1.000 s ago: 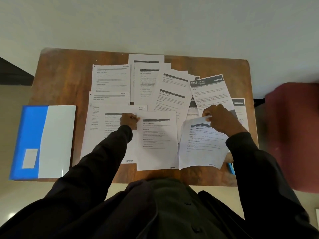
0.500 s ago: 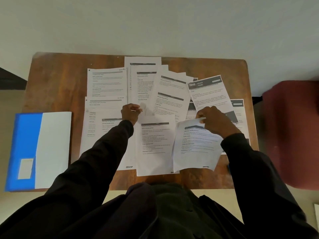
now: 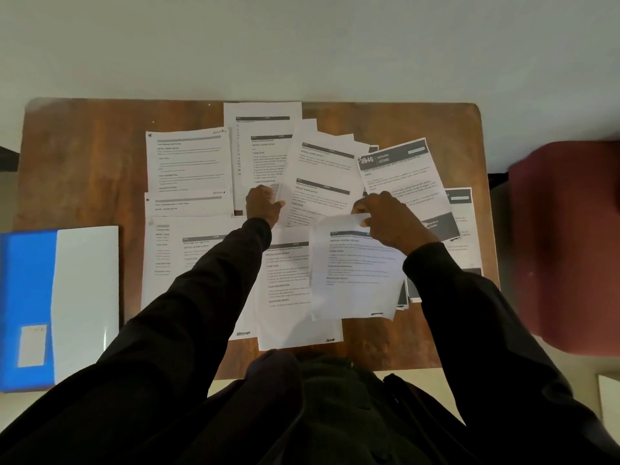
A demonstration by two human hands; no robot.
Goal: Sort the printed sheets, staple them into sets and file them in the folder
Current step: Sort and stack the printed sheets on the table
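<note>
The right hand's [image 3: 389,219] grip is pinching a sheet [image 3: 355,273] by its top edge, toward the desk's [image 3: 84,156] near edge, while the left hand [image 3: 263,206] is resting curled against the spread sheets [image 3: 191,162], its grip impossible to tell.

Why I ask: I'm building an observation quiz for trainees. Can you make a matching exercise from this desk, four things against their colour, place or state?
Column A
1. folder
2. 2946 KITCHEN sheet
3. right hand
4. chair

Column B
a. dark red, to the right of the table
b. pinches the top edge of a sheet
c. blue and white, at the table's left edge
d. tilted, with a dark header band, far right among the papers

Pairs: 1-c, 2-d, 3-b, 4-a
</note>
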